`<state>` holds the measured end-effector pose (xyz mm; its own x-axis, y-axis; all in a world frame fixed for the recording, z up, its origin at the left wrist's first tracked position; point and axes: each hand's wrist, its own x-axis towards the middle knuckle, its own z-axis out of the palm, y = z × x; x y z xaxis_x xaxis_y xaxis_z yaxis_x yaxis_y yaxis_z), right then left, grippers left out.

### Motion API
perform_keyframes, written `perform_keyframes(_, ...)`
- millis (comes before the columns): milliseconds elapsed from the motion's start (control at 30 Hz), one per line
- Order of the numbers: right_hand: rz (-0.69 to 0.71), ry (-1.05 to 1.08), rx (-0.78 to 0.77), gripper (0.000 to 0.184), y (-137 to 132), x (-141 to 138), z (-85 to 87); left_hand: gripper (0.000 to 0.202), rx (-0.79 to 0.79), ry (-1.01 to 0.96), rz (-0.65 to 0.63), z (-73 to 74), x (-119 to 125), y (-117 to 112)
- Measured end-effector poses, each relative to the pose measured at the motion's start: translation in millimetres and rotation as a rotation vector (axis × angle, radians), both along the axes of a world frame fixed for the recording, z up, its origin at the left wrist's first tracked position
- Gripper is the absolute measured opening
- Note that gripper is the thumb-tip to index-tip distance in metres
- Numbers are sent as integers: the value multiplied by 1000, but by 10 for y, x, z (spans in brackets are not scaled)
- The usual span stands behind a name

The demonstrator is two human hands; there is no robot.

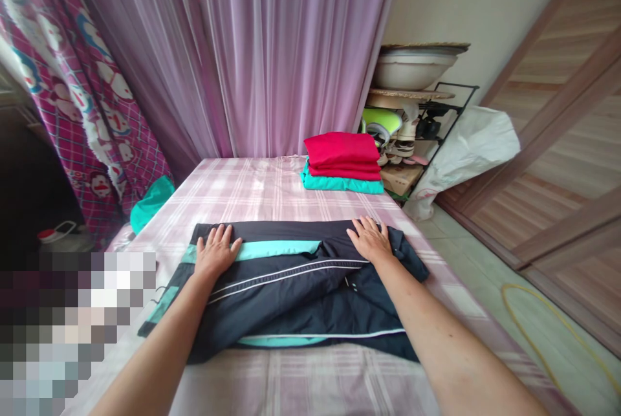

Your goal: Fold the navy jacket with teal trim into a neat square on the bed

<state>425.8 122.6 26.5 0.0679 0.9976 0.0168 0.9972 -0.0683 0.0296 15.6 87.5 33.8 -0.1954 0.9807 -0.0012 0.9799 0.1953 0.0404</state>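
1. Head view: at lower centre of the frame, see a dark navy fabric garment (291, 306) with pale turquoise panels and white piping, laid crosswise, creased and gathered a little right of its middle.
2. On its upper left part, note the bare left hand (217, 251), palm down, fingers straight and slightly apart, pressing on the cloth without gripping it.
3. Near its upper right edge, note the bare right hand (371, 241), likewise palm down, fingers spread and unclosed, touching the navy fabric.
4. Beneath, find a broad flat surface covered in pink-and-white checked cloth (242, 199).
5. Beyond the garment, right of centre and well apart from it, find a folded bright red cloth (344, 147) on top of a folded turquoise cloth (342, 186).
6. At left, past the edge of the checked cloth, see a crumpled turquoise bundle (151, 204); at upper left, a magenta curtain with cartoon figures (116, 86).
7. Across upper centre, see a sheer purple curtain (266, 47).
8. At upper right, see a pale round basin (412, 71) above crowded shelves, a white sack (473, 147) and wood-grain panelled doors (548, 144).
9. At lower right, see a yellow cord (526, 327) looped on the floor.
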Motion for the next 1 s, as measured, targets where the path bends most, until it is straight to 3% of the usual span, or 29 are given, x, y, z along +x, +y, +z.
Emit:
perform_keyframes(433, 64, -47, 115, 55, 0, 70, -173, 64, -1, 0, 10, 14, 16, -29)
perform_keyframes(767, 94, -37, 153, 54, -30, 82, -203, 64, 19, 64, 37, -101, -65, -24)
perform_keyframes(1000, 96, -32, 148, 54, -36, 80, -176, 64, 11, 51, 36, -61, -42, -29)
